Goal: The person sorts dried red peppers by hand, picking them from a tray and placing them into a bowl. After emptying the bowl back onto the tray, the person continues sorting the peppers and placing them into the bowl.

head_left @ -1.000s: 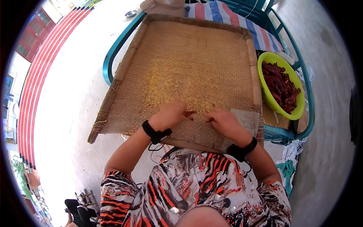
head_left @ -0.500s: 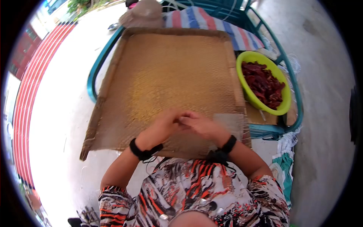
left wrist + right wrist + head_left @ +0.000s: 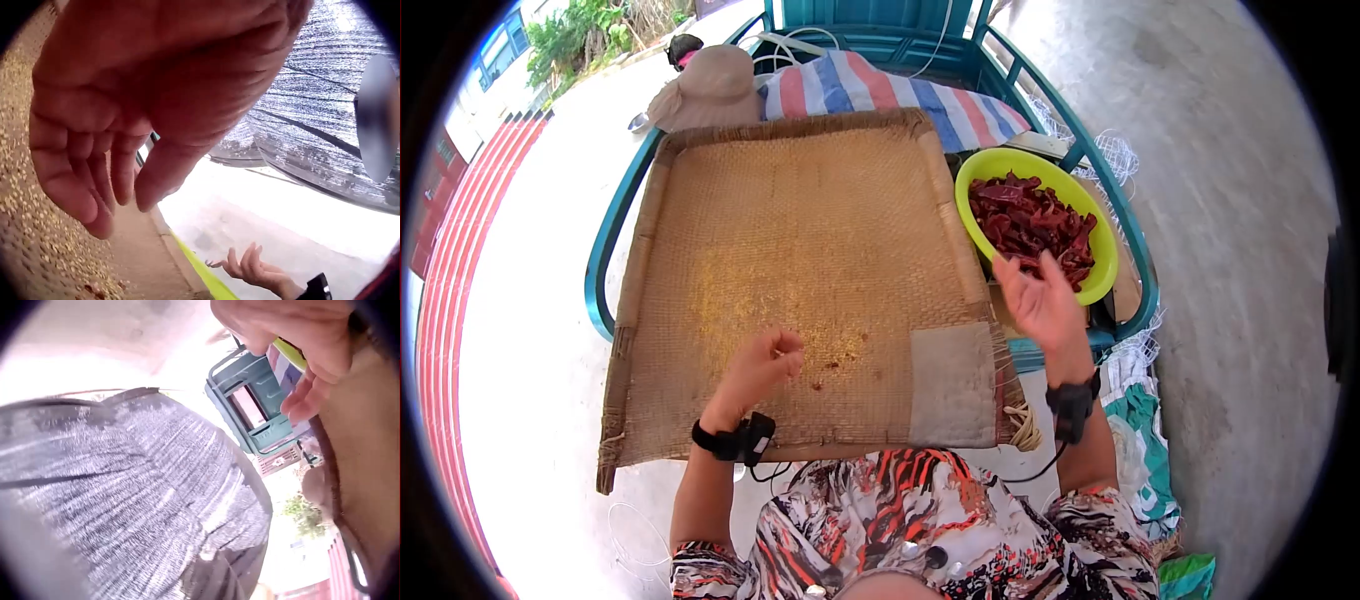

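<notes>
Woven tray [image 3: 840, 190] across a teal cart [image 3: 820, 14], yellow seeds [image 3: 735, 300] scattered over it! Head view: left hand [image 3: 755, 372] above the tray, fingers loosely bent; right hand [image 3: 1045, 315] spread before the lime bowl [image 3: 1108, 255] of dried peppers [image 3: 1035, 215]. Left wrist: thumb beside fingertips, contact unclear. Right wrist: fingers relaxed, slightly bent.

Tray [image 3: 830, 185] in the centre, basin [image 3: 1106, 262] at right

Seeds [image 3: 745, 297] are scattered on the tray, the left hand [image 3: 755, 370] held above its near part. Peppers [image 3: 1030, 220] are heaped in the basin, the right hand [image 3: 1048, 308] held by its near rim. Behind the tray, a hat [image 3: 715, 90] is placed left, a cloth [image 3: 885, 90] right.
</notes>
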